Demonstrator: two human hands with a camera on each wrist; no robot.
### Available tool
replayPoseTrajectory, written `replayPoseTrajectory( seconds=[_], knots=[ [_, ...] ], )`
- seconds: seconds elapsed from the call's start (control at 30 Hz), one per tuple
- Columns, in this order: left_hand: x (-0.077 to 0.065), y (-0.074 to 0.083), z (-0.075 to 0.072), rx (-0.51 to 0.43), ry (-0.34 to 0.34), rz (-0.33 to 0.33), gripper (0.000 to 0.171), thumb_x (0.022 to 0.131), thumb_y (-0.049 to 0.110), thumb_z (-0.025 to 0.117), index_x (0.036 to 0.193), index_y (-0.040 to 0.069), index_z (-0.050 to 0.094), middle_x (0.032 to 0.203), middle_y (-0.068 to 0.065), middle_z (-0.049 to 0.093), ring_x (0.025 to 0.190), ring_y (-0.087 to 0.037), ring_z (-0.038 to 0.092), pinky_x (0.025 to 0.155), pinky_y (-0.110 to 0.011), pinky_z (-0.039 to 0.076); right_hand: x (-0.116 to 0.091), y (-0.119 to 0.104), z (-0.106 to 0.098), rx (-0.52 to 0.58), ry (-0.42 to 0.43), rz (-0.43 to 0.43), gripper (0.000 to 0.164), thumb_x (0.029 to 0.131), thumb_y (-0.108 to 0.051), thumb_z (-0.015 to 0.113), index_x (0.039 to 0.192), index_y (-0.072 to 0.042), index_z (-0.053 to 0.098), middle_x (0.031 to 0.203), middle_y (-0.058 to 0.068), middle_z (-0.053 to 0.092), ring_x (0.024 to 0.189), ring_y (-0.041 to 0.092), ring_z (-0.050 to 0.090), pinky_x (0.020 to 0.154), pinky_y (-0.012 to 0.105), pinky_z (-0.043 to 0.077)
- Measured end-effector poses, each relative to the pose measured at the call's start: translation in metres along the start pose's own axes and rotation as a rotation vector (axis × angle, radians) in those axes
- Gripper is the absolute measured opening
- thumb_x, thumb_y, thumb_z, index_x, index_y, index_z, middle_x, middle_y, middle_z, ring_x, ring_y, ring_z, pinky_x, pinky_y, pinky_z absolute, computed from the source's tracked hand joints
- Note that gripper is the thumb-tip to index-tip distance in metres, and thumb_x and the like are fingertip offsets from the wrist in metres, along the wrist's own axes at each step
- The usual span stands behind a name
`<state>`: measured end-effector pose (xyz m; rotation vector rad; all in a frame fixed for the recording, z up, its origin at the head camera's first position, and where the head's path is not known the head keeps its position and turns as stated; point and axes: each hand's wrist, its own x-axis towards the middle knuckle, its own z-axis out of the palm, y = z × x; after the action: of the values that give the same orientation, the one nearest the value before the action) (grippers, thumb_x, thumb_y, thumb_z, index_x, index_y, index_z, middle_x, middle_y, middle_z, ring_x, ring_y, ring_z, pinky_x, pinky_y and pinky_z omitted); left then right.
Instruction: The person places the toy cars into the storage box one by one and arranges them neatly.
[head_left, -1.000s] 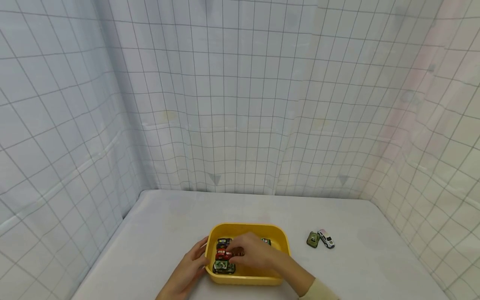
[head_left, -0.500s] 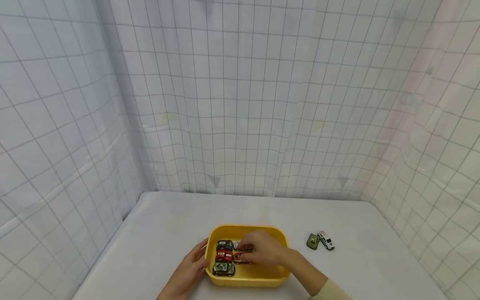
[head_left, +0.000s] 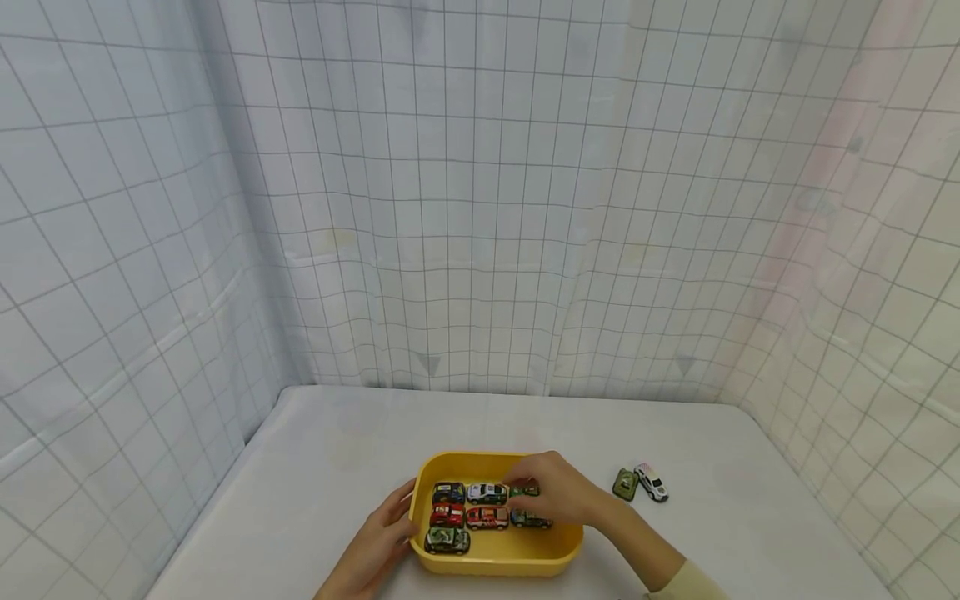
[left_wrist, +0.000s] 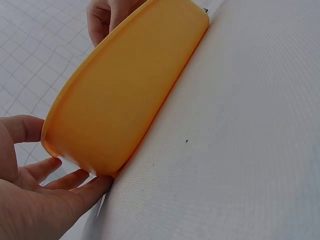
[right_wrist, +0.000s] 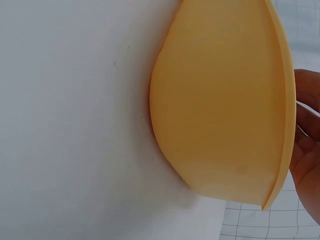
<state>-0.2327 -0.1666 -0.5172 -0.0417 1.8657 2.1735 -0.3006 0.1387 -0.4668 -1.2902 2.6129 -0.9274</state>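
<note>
A yellow plastic tray (head_left: 495, 567) stands on the table with several small toy cars inside. My left hand (head_left: 378, 533) holds its left end, thumb at the rim and fingers against the outer wall, as the left wrist view also shows. My right hand (head_left: 558, 492) reaches in over the right side, thumb and fingers around a green toy car (head_left: 527, 490) that it partly hides. Nearby in the tray are a white car (head_left: 487, 493), a red-and-white car (head_left: 487, 518), a dark green car (head_left: 531, 520), a dark blue car (head_left: 449, 492), a red car (head_left: 447, 515) and a camouflage car (head_left: 447, 541).
To the right of the tray, an olive green toy car (head_left: 625, 483) and a white toy car (head_left: 651, 482) lie side by side on the white table (head_left: 337, 450). White gridded curtains (head_left: 480, 208) hang behind and on both sides.
My right hand has moved right across the tray, from the middle cars to the green car, which now lies slightly further left. The left hand has stayed at the tray's left end.
</note>
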Motion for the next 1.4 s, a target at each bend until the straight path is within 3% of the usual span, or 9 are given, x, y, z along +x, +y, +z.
replayPoseTrajectory(
  seconds=[0.2,0.43,0.7,1.0,1.4],
  knots=[
    [0.0,0.001,0.001,0.0,-0.003,-0.006,0.08,0.093,-0.001,0.055,0.163,-0.004,0.017,0.163,-0.038,0.014,0.147,-0.052,0.025,0.113,-0.06,0.036,-0.011,0.008,-0.008,0.018,0.028,0.03,0.022,0.094,-0.011,0.077,0.113,-0.001,0.076,0.107,0.007,0.075,0.095,0.012,0.069,0.084,0.026,0.058],
    [0.0,0.003,0.002,0.004,0.011,-0.022,0.08,0.092,0.0,0.055,0.163,-0.004,0.017,0.163,-0.038,0.013,0.148,-0.052,0.024,0.113,-0.06,0.037,-0.022,0.016,-0.018,0.008,0.062,0.078,0.024,0.093,-0.012,0.078,0.113,0.0,0.076,0.107,0.008,0.075,0.097,0.019,0.07,0.085,0.024,0.057],
    [0.0,0.002,0.001,-0.001,0.006,-0.013,0.081,0.092,0.0,0.055,0.163,-0.004,0.016,0.163,-0.038,0.012,0.148,-0.053,0.022,0.113,-0.06,0.037,-0.035,0.026,-0.027,-0.018,0.084,0.089,0.025,0.092,-0.012,0.078,0.113,0.002,0.076,0.106,0.007,0.075,0.093,0.01,0.067,0.083,0.025,0.058],
    [-0.001,0.002,0.001,0.0,-0.003,0.007,0.08,0.093,-0.001,0.054,0.163,-0.004,0.015,0.163,-0.038,0.012,0.148,-0.053,0.021,0.113,-0.061,0.036,-0.054,0.033,-0.044,-0.029,0.133,0.092,0.022,0.092,-0.012,0.079,0.11,0.001,0.076,0.106,0.008,0.074,0.092,0.019,0.069,0.082,0.029,0.06],
    [0.001,0.001,0.001,0.006,0.007,-0.023,0.082,0.092,-0.002,0.055,0.163,-0.004,0.015,0.163,-0.039,0.011,0.147,-0.054,0.022,0.109,-0.061,0.041,-0.092,0.064,-0.058,-0.014,0.233,0.19,0.022,0.093,-0.01,0.077,0.11,0.004,0.075,0.106,0.015,0.073,0.092,0.023,0.069,0.081,0.028,0.06]
  ],
)
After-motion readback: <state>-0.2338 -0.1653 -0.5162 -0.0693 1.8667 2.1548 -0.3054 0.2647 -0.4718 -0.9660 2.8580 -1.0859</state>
